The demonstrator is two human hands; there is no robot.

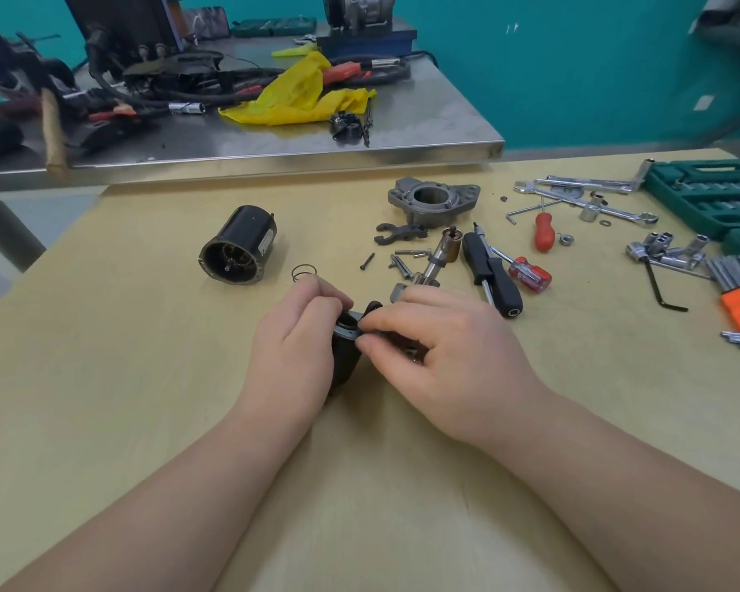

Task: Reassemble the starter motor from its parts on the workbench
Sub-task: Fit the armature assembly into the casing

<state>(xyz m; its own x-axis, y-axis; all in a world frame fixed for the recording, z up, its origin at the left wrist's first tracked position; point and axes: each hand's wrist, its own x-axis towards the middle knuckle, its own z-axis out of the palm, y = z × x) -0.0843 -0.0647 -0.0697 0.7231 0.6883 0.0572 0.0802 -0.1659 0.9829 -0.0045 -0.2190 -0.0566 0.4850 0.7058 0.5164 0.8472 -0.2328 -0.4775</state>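
The solenoid body [346, 356] sits between my left hand [295, 348] and my right hand [441, 356], near the middle of the counter [125, 378]. Behind my left hand lies the spring [304, 273], with the motor housing [238, 247] further left. Behind my right hand lies the armature shaft [438, 258], with the drive-end housing [432, 202] beyond it. The screwdrivers [494, 273] lie right of the shaft, and the socket case [710, 194] at the far right.
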